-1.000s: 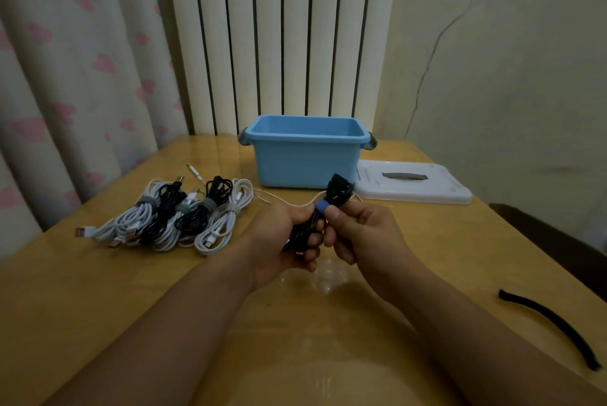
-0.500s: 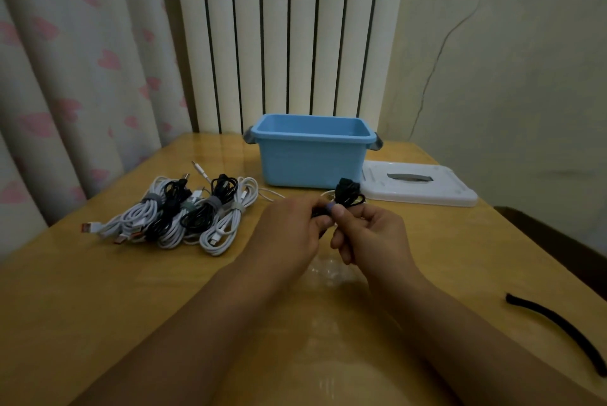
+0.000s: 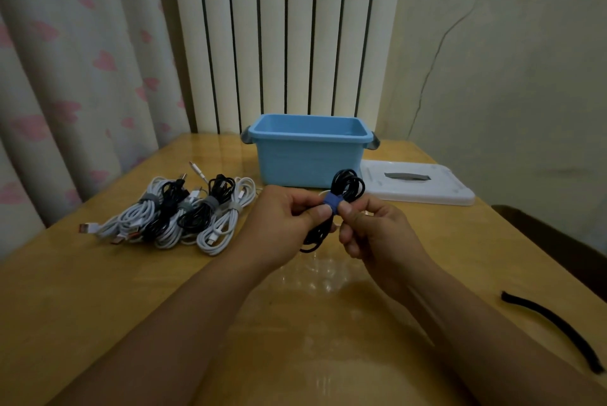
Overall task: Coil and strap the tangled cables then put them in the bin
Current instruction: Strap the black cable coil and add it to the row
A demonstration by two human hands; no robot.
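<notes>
I hold 1 coiled black cable (image 3: 341, 195) above the table (image 3: 98, 290), just in front of the blue bin (image 3: 305, 159). My left hand (image 3: 282, 218) pinches the blue strap (image 3: 331, 203) wrapped around the middle of the coil, thumb and forefinger closed on it. My right hand (image 3: 371, 231) pinches the same strap from the opposite side, its remaining fingers curled. The long axis of the coil runs from near to far, tilted: the upper loop end points toward the bin and overlaps its front wall in the view, and the lower loop end hangs toward me, below my left fingers. The coil is clear of the table surface.

The bin stands open, with its white lid (image 3: 417, 184) lying flat just to its right. To the left of the bin lies a group of strapped cable bundles (image 3: 184, 211), white and black, with their long axes angled from near-left to far-right. Well to the right of the bin, near the table edge, lies 1 loose black strap (image 3: 555, 330), stretched out and slightly curved.
</notes>
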